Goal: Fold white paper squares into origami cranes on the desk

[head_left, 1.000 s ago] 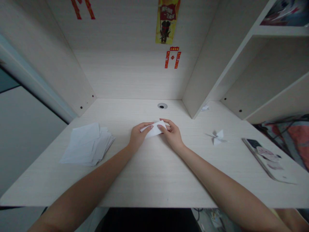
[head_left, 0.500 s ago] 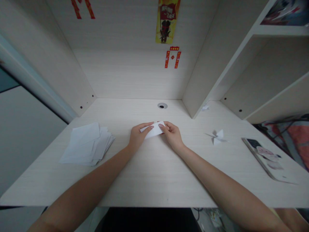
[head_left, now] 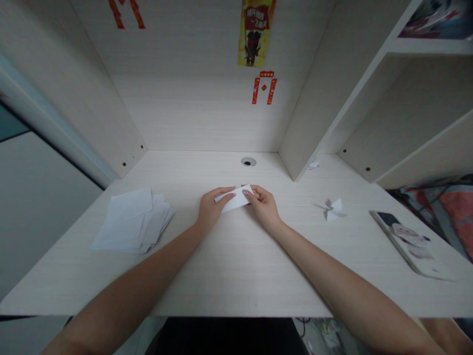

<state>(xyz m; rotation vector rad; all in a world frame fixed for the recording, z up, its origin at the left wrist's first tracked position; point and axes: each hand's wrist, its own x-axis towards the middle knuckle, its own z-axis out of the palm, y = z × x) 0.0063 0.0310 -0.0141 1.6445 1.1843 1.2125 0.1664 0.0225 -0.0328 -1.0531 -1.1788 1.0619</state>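
A small folded strip of white paper (head_left: 237, 198) is held between both hands just over the middle of the desk, tilted up toward its right end. My left hand (head_left: 215, 206) pinches its left end, thumb on top and fingers behind. At the other end, my right hand (head_left: 264, 205) grips it with the thumb pressed on the upper face. The fingers behind the paper are partly hidden. To the left lies a loose stack of white paper sheets (head_left: 129, 222). A folded white paper pinwheel (head_left: 333, 210) rests to the right.
A phone (head_left: 410, 244) lies at the desk's right side, with a red and grey cloth (head_left: 458, 212) beyond it. An upright divider panel (head_left: 306, 133) stands behind my right hand. The desk (head_left: 236, 276) has a round cable hole (head_left: 249, 161) near the back wall.
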